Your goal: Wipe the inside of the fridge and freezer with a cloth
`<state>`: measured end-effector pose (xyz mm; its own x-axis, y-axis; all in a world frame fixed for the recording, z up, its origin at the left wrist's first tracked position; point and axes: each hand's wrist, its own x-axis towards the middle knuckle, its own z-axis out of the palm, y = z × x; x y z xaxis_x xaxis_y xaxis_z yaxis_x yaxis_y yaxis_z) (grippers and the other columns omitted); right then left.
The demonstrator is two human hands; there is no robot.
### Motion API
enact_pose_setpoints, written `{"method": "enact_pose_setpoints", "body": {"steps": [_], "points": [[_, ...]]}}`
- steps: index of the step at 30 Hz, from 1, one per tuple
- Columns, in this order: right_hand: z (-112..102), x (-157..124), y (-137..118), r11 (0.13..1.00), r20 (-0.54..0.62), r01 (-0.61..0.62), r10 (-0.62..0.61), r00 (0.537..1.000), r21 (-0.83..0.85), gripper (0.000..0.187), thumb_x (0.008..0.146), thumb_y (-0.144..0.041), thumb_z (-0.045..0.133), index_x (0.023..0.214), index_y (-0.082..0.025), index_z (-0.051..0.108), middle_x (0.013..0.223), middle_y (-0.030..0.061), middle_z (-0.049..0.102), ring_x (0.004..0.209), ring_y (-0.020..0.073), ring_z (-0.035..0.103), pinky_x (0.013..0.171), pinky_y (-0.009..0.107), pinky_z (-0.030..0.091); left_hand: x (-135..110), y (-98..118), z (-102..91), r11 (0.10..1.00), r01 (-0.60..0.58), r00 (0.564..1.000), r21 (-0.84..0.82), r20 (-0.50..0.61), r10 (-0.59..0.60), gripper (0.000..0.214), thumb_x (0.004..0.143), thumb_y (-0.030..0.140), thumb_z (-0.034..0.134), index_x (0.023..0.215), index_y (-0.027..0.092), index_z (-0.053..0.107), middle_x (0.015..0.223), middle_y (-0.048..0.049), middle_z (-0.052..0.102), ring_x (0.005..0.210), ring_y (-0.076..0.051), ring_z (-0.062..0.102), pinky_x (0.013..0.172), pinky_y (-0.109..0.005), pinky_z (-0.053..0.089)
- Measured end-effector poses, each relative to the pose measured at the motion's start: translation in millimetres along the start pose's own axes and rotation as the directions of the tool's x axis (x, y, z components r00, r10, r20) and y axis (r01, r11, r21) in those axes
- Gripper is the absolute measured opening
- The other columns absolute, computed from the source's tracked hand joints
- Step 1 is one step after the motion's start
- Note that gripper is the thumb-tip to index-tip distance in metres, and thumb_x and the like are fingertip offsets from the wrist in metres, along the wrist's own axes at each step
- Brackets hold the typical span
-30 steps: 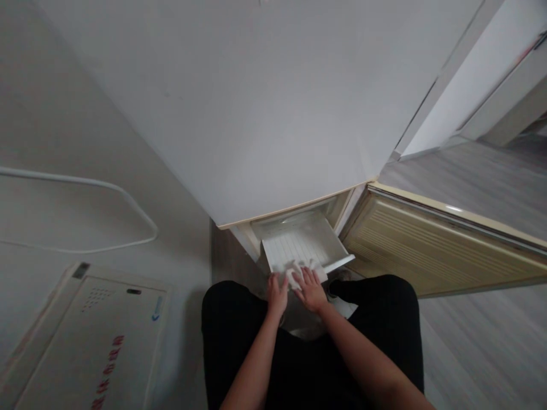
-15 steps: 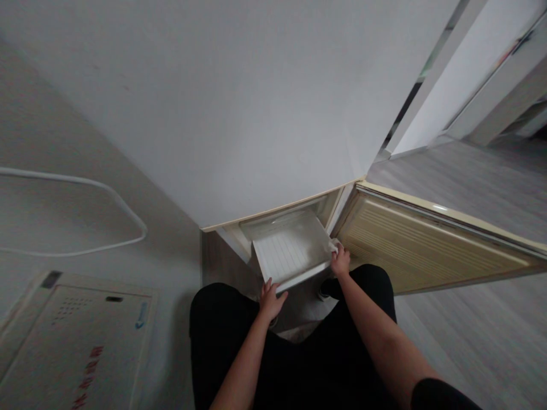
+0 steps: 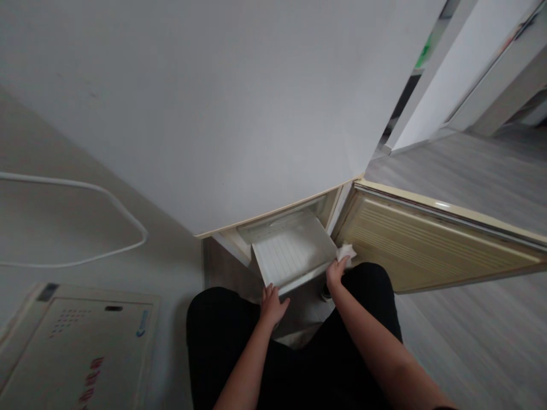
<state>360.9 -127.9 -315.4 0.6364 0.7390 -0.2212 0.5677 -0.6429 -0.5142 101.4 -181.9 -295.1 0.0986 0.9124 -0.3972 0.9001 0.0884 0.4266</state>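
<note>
Starting far left, we are seeing a wall panel (image 3: 106,336) carrying red characters (image 3: 92,378) and a small blue logo (image 3: 142,323), both coming out too blurred for reading. Next, the left hand (image 3: 273,306) is resting its fingers at the front left corner of the white drawer (image 3: 290,250), grip wide, thumb standing out. The drawer is sitting partway out of the fridge-like cabinet (image 3: 265,125), with no label that we are spotting. At the front right corner, the right hand (image 3: 336,271) is holding a crumpled white wipe (image 3: 347,252) in a narrow grip. We are judging the step as wiping the drawer, the next move probably calling for steadying on the left while working along the right edge. Farther right, the ribbed door (image 3: 427,239) is standing open, showing no writing
</note>
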Motion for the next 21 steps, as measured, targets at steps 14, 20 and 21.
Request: {"method": "enact_pose_setpoints", "body": {"steps": [14,20,21], "points": [[85,-146,-42,0.738,0.263,-0.139,-0.054,0.963,0.661,0.079,0.101,-0.039,0.027,0.160,-0.003,-0.013,0.167,0.0185,0.007,0.156,0.0210,0.011,0.124,0.042,0.020,9,-3,5.1,0.986,-0.122,0.982,-0.112,-0.156,0.104,0.035,0.096,0.024,0.037,0.122,0.016,0.059,0.135,-0.0154,0.059,0.134,-0.026,0.049,0.118,-0.047,0.032],[43,-41,-40,0.608,-0.014,-0.188,0.311,0.950,0.771,0.081,0.093,-0.029,0.035,0.159,0.000,-0.003,0.165,0.0250,0.009,0.154,0.0258,0.017,0.124,0.045,0.020,8,-8,14.7,0.975,-0.098,0.982,-0.201,-0.178,0.062,0.039,0.094,0.030,0.045,0.129,0.018,0.054,0.140,-0.0152,0.056,0.139,-0.028,0.046,0.118,-0.047,0.034],[34,-20,-35,0.592,-0.030,-0.211,0.371,0.928,0.778,0.078,0.094,-0.028,0.033,0.158,-0.001,-0.001,0.164,0.0275,0.014,0.152,0.0273,0.025,0.122,0.047,0.024,5,-9,16.1,0.974,-0.098,0.983,-0.203,-0.172,0.064,0.040,0.093,0.030,0.048,0.130,0.018,0.054,0.143,-0.0156,0.053,0.141,-0.029,0.044,0.119,-0.048,0.033]]}}
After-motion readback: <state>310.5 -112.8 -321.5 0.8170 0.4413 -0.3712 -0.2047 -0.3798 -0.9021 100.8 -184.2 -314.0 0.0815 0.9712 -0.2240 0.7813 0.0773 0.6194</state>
